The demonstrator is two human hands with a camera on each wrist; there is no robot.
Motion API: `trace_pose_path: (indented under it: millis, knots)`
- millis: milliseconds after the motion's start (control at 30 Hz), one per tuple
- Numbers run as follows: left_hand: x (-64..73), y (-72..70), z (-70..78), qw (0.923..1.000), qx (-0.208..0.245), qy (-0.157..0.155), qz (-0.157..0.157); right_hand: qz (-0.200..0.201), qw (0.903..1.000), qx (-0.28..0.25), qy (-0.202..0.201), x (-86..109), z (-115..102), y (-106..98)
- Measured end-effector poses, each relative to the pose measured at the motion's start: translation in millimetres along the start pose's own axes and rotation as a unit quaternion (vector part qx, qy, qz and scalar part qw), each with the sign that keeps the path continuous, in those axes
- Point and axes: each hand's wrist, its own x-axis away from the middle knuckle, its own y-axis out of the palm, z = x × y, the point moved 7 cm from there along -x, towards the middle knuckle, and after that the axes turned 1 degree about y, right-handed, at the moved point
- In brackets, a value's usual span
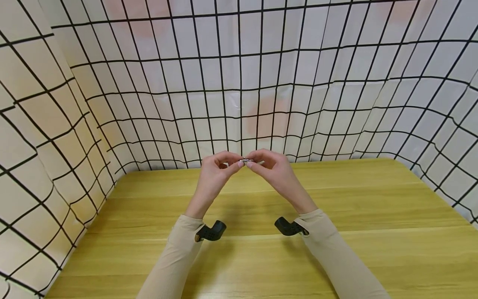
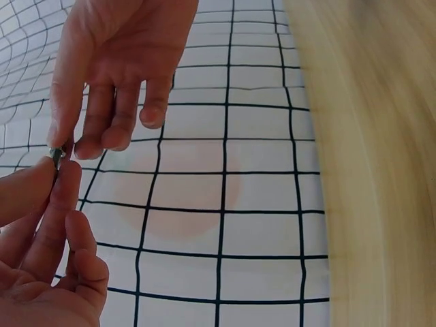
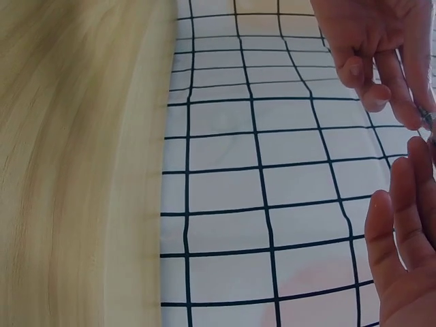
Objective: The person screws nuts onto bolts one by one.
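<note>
Above the far part of the table, my two hands meet fingertip to fingertip at a small, slim, silvery metal piece (image 1: 245, 160). My left hand (image 1: 214, 170) pinches one end between thumb and forefinger; in the left wrist view its other fingers (image 2: 87, 266) are curled in. From the opposite side my right hand (image 1: 278, 170) pinches the other end, its remaining fingers (image 2: 122, 116) stretched out loosely. Fingertips cover most of the piece, so its exact kind cannot be told. A bit of it shows dark and shiny at the edge of the right wrist view.
A wooden table (image 1: 254, 265) lies under both forearms. White cloth with a black grid (image 1: 231, 74) hangs behind it and along both sides. Black wrist mounts (image 1: 213, 231) stick out from the beige sleeves (image 1: 328, 241).
</note>
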Motion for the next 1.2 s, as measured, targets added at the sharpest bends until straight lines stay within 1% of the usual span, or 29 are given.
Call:
trace_pose_path:
  millis: [133,167,333,567,733,1033,1100,1200]
  knots:
    - [-0.1,0.5,0.1,1.0,-0.003,-0.003,-0.002,0.0,0.9998,0.001,0.017,0.5,2.1,-0.5]
    - [0.0,0.8,-0.1,1.0,-0.005,-0.003,-0.003,-0.001,0.9997,0.005,0.022,1.6,-1.7,-0.2]
    - [0.9,2.4,-0.6,1.0,-0.005,-0.001,-0.007,-0.002,0.9996,0.015,0.025,1.7,0.7,0.2]
    - [1.5,3.9,-1.8,0.9999,-0.005,-0.005,-0.01,-0.005,0.9996,-0.002,0.026,-0.4,0.7,1.4]
    - [1.0,4.2,-2.0,0.9999,-0.002,-0.005,-0.011,-0.007,0.9999,0.0,0.013,-0.2,-2.3,0.6]
    - [0.3,3.7,-1.1,0.9999,0.006,-0.006,-0.011,-0.008,0.9995,-0.002,-0.03,0.0,-10.2,0.4]
    - [0.5,3.7,-1.0,0.9999,0.01,-0.005,-0.012,-0.007,0.9995,0.001,-0.029,-0.1,-10.4,0.2]
    - [0.9,3.1,-1.2,0.9998,0.015,-0.004,-0.013,-0.009,0.9999,0.002,-0.013,-0.3,-7.8,0.4]
